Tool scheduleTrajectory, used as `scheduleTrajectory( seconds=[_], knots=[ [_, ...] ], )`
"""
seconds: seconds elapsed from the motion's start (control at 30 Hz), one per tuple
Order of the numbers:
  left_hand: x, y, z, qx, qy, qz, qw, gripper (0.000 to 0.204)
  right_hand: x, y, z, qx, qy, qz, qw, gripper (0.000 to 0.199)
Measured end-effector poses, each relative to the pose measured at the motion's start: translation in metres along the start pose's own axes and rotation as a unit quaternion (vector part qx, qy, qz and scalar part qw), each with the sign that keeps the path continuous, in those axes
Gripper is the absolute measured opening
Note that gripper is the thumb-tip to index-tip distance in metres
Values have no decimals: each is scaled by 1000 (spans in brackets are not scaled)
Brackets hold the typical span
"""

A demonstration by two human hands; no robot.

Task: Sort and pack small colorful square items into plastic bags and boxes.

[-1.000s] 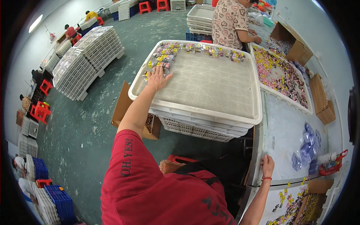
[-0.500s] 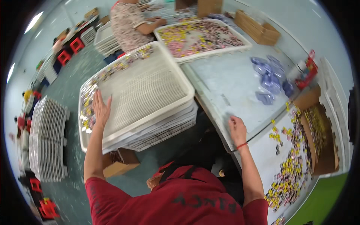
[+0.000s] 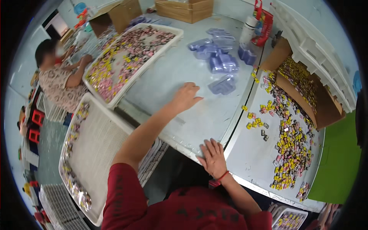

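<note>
Since a second ago the left hand [image 3: 186, 96] has come off the ribbed white tray [image 3: 97, 149] and now reaches out over the pale desk [image 3: 180, 73], while the right hand [image 3: 213, 157] has slid along the near edge of the desk to rest by the seam where two tops meet. Far left, another person in a patterned top [image 3: 57, 86] sits bent over the end of a long white tray of pink and yellow pieces [image 3: 128, 57]. Below that, off the desk's edge, the ribbed white tray sits on a stack of the same, with small coloured pieces lined along its left rim. The left hand is open, fingers spread and slightly curled, palm down just above the desk, holding nothing. The nearest thing to it is a clear blister shell [image 3: 223, 85], lying just beyond its fingertips to the right and not touched. More clear blister shells [image 3: 214, 53] lie heaped farther up the desk, well apart from the hand. The right hand lies flat, fingers together and stretched out, pressed on the desk edge with nothing in it; a red cord rings its wrist. Right of the seam, small yellow, pink and dark pieces [image 3: 285, 142] are strewn over the white top, thinning toward the right hand. Beyond them a tipped cardboard box [image 3: 306, 88] spills more of the same pieces.
</note>
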State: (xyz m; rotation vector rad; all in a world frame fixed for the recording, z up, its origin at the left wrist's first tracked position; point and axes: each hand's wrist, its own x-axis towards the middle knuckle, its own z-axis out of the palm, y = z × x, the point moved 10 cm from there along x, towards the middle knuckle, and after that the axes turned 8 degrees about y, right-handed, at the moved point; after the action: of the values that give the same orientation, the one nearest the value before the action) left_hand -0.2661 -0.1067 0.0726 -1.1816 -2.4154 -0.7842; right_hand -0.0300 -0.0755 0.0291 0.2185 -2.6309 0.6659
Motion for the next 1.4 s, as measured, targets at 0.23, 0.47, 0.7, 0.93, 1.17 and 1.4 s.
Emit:
scheduleTrajectory(
  seconds=[0.23, 0.47, 0.7, 0.93, 1.17, 1.4],
  knots=[
    [96, 2, 73, -39, 97, 38, 994, 59, 2, 11, -5, 70, 10, 61, 996, 48],
    [103, -5, 96, -68, 155, -6, 985, 84, 2, 20, -8, 97, 22, 99, 990, 47],
    [34, 24, 131, -55, 47, -14, 997, 85, 1, 23, -11, 108, 36, 99, 989, 45],
    [34, 87, 59, -82, 84, 133, 984, 46, 0, 21, -14, 121, 62, 71, 988, 43],
    [-2, 118, 85, 41, 4, 165, 985, 12, -7, 15, -13, 113, 84, 54, 989, 41],
    [1, 86, 84, 12, -16, 139, 990, 16, -15, 19, -30, 155, 119, 35, 980, 35]
  ],
)
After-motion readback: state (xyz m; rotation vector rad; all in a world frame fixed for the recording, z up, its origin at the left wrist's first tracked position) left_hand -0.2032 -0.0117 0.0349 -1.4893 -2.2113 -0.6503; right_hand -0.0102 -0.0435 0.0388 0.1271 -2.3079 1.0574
